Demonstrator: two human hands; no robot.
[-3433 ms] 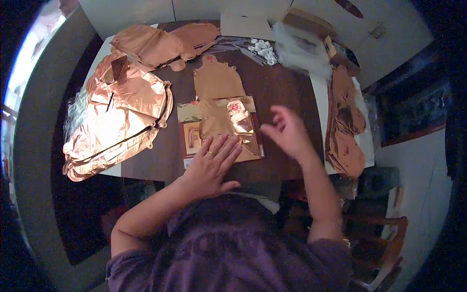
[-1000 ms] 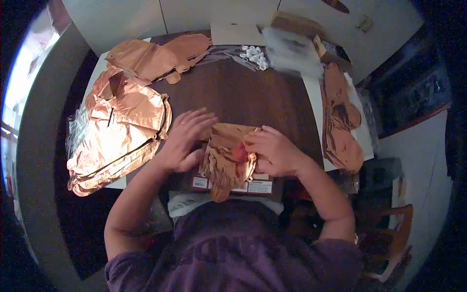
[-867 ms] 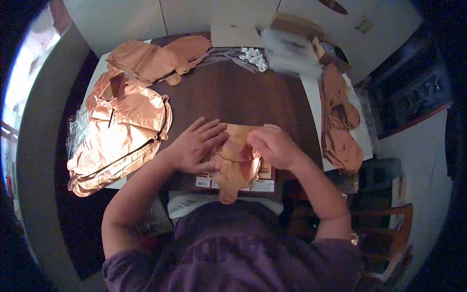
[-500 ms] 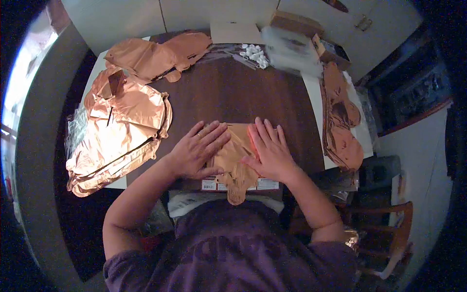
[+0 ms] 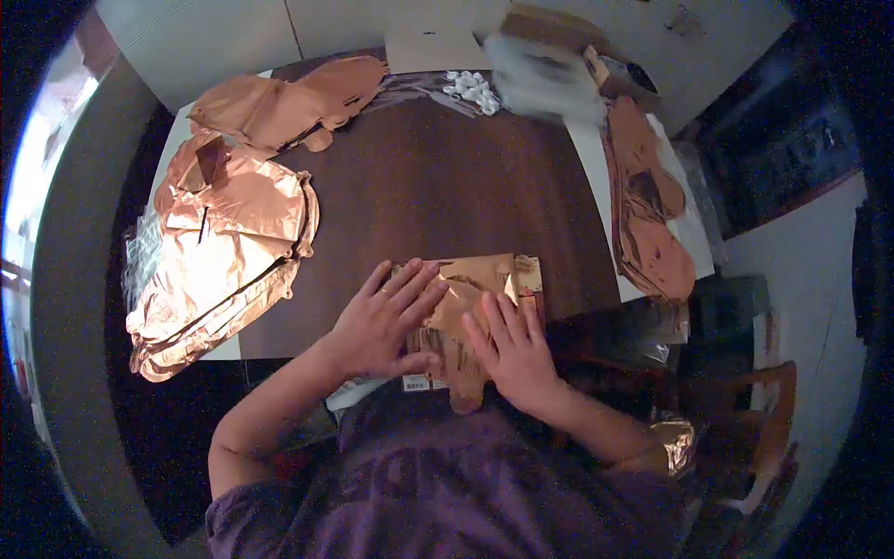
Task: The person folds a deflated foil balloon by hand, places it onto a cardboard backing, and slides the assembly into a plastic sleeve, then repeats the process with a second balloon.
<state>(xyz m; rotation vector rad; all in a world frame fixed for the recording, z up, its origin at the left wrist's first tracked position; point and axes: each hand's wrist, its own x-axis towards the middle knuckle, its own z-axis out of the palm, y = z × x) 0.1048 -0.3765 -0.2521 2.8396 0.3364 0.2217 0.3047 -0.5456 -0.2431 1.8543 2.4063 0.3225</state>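
Foil, folded and copper-coloured, lies over the printed packet at the bench's near edge. Left hand and right hand press on the foil, fingers extended, slightly parted, gripping nothing. Left of the packet spreads a shiny foil stack; well beyond it sit white pieces.

reaching in with both bare forearms, bending sharply at the left elbow! palms down on both sides, laying out left hand with fingers up and rightward, slightly fanned, thumb stuck out toward right hand. over there, pointing fingers up and a touch leftward, parted, gripping nothing with either, near each other yet apart.
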